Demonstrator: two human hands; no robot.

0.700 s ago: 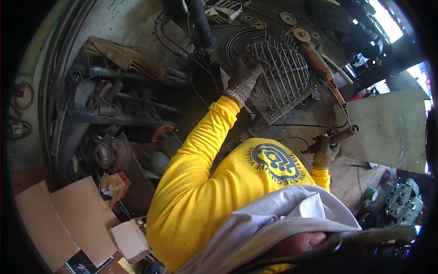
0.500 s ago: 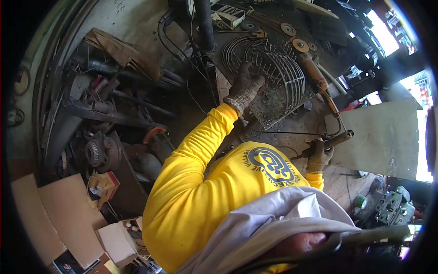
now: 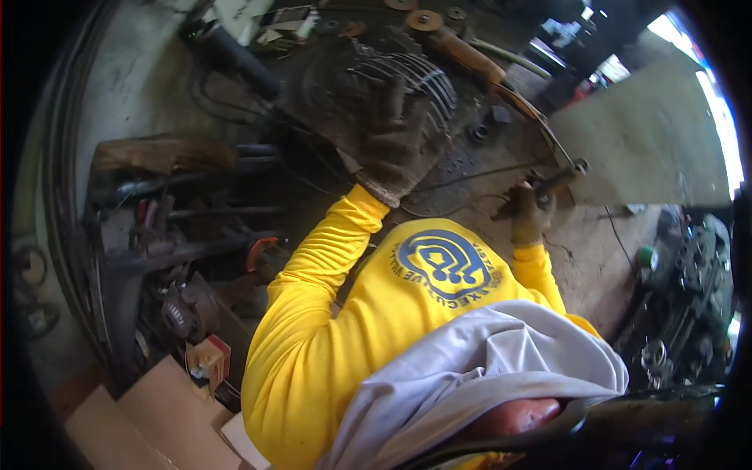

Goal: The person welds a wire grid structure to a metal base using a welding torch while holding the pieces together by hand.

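Observation:
My left hand (image 3: pixel 395 149), in a dark work glove with a knitted cuff, is raised over the workbench in front of a curved metal grate (image 3: pixel 427 82). Motion blurs its fingers, so whether they grip or touch the grate cannot be told. The glove hides much of the grate, whose parallel curved bars show beyond it. My right hand (image 3: pixel 534 215), also gloved, is closed around a dark cylindrical tool (image 3: pixel 560 180) at the right. The far end of that tool points away to the right, beside a pale sheet.
An orange-brown angle grinder (image 3: pixel 470 59) with a round disc lies behind the grate, its cord running toward the right hand. A pale flat sheet (image 3: pixel 642 141) is at the right. Metal stock (image 3: pixel 164 157) and cardboard (image 3: pixel 172 407) crowd the left. Dark machinery (image 3: pixel 681 290) stands at the right.
The whole view has shifted. My left hand has risen and appears larger, now covering much of the grate. My right hand keeps its hold on the cylindrical tool.

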